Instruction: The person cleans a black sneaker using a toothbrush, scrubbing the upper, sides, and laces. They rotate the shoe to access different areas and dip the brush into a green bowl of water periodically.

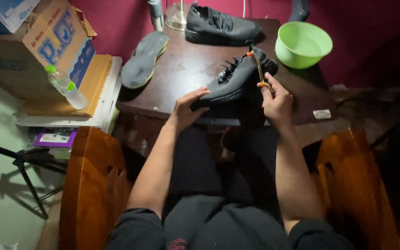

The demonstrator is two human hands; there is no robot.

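A dark grey sneaker lies on the dark wooden table, toe toward me and heel raised. My left hand grips its toe end. My right hand holds a thin yellowish tube with an orange tip, the tip touching the sneaker's heel. A second matching sneaker stands at the back of the table. Two grey insoles with yellow-green edges lie at the table's left.
A green plastic bowl sits at the table's right rear. A cardboard box and a clear bottle with a green cap are on the left. Wooden chair arms flank my legs. A tripod leg stands lower left.
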